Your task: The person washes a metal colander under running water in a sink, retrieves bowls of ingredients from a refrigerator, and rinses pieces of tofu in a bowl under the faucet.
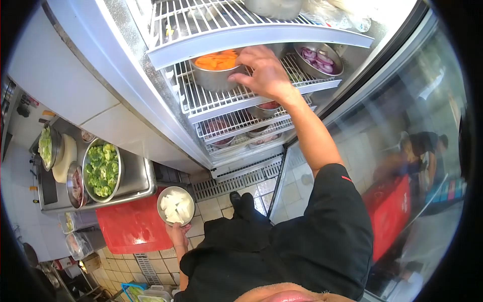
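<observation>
We grip a bowl (160,207) of white pieces (176,205) in our left hand (177,234); our right hand (263,71), loosely splayed, reaches into the fridge (151,93) just beside a pan (215,80) of orange slices (214,61), contact unclear. The next move, we judge, calls for a level bowl

Left hand (178,234) holding bowl (162,196) of white chunks (176,207); right hand (265,74) beside pot (214,79) of orange slices (215,61).

The round metal bowl (160,206) at left is silver, its chunks (176,206) white, the flat board (132,224) red and the curly broccoli florets (102,170) green. Far off, vegetable slices (215,61) are orange; curved onion slices (320,62), purple banded with white.
</observation>
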